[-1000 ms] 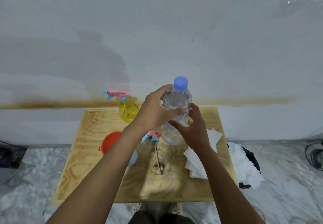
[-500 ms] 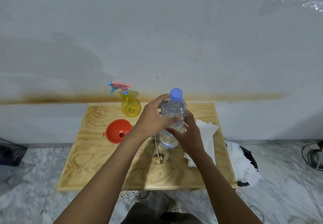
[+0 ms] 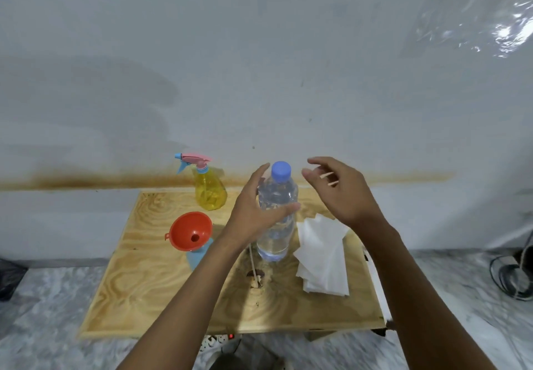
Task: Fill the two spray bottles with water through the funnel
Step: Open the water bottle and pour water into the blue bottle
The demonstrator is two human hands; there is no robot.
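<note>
Both forearms reach far, the left hand (image 3: 254, 211) and right hand (image 3: 343, 196) facing each other with fingers spread (loosely curved).

Spray bottle (image 3: 210, 193): yellow body, pink head, blue nozzle.
Funnel (image 3: 189, 229): orange-red.
Water bottle (image 3: 277, 216): clear, blue cap.
Table (image 3: 144, 283): pale plywood, swirling grain.
Tissues (image 3: 323, 257): white.
Floor (image 3: 43, 312): grey-white marbling.
</note>
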